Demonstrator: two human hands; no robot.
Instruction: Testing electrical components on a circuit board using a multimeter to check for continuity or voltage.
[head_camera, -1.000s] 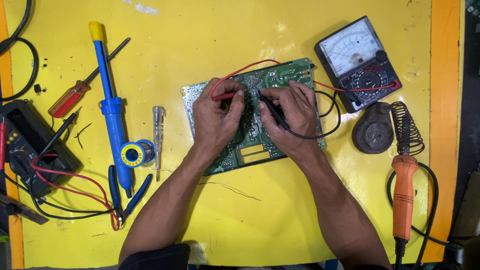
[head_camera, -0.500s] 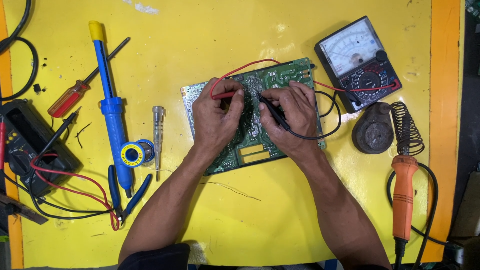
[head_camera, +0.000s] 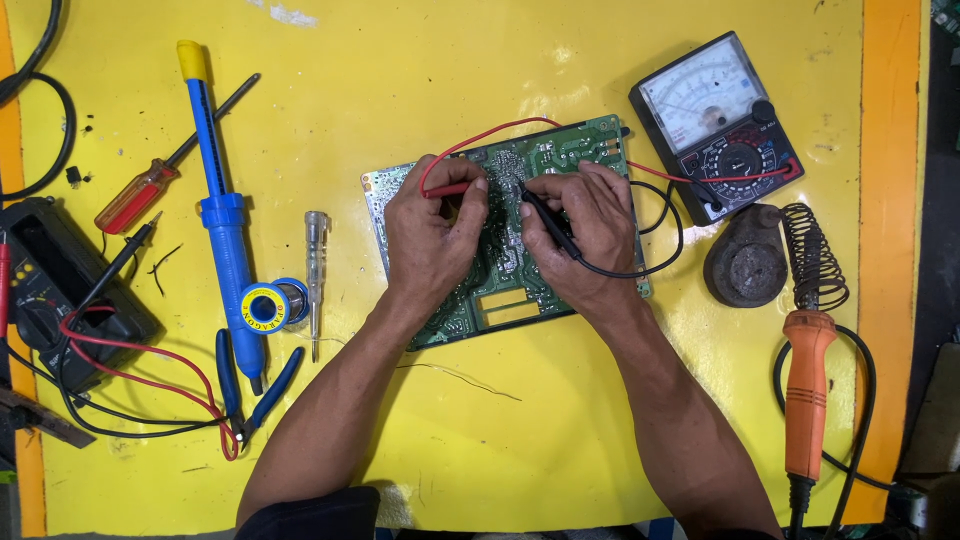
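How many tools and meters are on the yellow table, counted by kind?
Meters: 2, analog multimeter, black meter
Screwdrivers: 2, red-handled screwdriver, tester screwdriver
Soldering iron: 1
Desoldering pump: 1
Pliers: 1
Solder spool: 1
Circuit board: 1
Total: 9

Probe tips and much of circuit board (head_camera: 560, 150) hidden under both hands; black meter (head_camera: 60, 270) cut by left edge.
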